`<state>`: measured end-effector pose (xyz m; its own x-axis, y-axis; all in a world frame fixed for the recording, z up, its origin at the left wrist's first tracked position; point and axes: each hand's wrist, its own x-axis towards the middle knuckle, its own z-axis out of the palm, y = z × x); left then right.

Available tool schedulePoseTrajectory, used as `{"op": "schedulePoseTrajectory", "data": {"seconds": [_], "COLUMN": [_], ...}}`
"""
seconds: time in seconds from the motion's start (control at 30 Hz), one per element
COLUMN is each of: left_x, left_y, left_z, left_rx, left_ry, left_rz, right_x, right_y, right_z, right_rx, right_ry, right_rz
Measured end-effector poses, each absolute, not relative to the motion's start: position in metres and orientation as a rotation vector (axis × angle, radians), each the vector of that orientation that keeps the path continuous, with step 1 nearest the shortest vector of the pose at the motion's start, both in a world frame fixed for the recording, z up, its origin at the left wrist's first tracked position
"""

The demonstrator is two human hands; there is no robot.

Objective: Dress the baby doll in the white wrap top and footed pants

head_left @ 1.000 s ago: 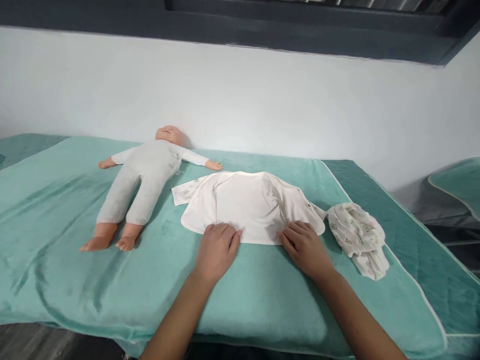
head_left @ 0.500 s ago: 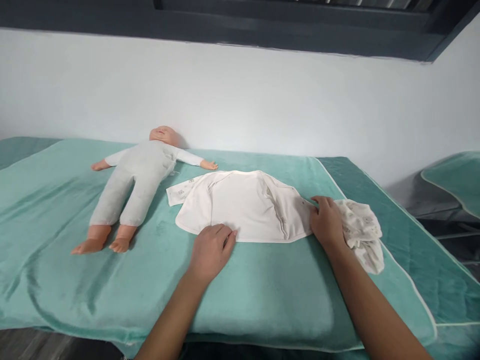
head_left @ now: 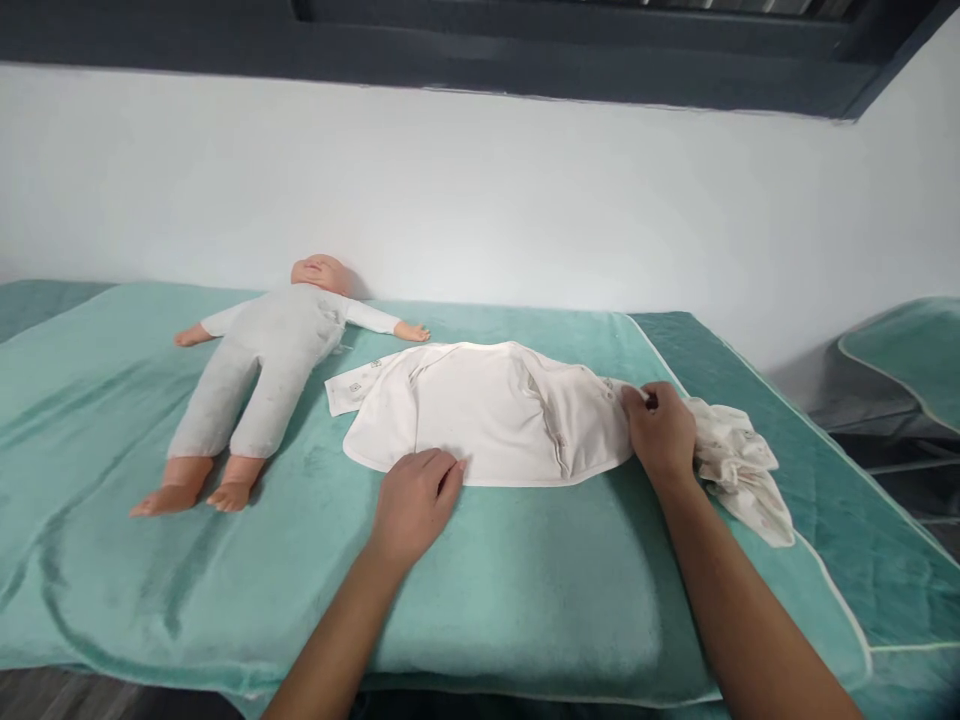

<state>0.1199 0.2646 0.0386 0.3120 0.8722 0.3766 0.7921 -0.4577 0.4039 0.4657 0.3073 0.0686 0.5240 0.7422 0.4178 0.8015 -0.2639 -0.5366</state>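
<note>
A white baby top (head_left: 480,410) lies spread flat on the teal blanket (head_left: 517,590). My left hand (head_left: 415,500) rests flat on the blanket with its fingertips pressing the top's near hem, fingers stretched out. My right hand (head_left: 662,430) sits at the top's right edge, its fingers curled and pinching the fabric there. Just right of that hand lies a crumpled patterned garment (head_left: 739,465). A baby doll (head_left: 259,375) in a grey suit lies on its back at the left, one arm reaching toward the top's sleeve.
A white wall (head_left: 480,200) runs along the far side of the bed, under a dark window frame (head_left: 570,50). A darker teal sheet (head_left: 847,500) shows at the bed's right side. Another teal-covered surface (head_left: 911,355) stands at the far right.
My right hand moved from the top's near hem to its right edge and closed on the fabric. The patterned garment shifted a little rightward. My left hand stayed on the hem.
</note>
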Motion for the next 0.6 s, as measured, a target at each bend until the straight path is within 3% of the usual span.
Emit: {"op": "schedulePoseTrajectory", "data": {"seconds": [0.23, 0.43, 0.6], "left_x": [0.12, 0.121, 0.121], "left_y": [0.263, 0.263, 0.263], "left_z": [0.041, 0.039, 0.038], "left_rx": [2.399, 2.386, 2.374], "left_ry": [1.575, 1.607, 1.641], "left_rz": [0.831, 0.803, 0.784], "right_x": [0.484, 0.493, 0.491], "right_y": [0.361, 0.376, 0.365], "right_z": [0.088, 0.059, 0.05], "right_rx": [-1.871, -1.829, -2.09], "right_ry": [-0.997, -1.092, -1.241], "right_rz": [-0.183, -0.218, -0.078]}}
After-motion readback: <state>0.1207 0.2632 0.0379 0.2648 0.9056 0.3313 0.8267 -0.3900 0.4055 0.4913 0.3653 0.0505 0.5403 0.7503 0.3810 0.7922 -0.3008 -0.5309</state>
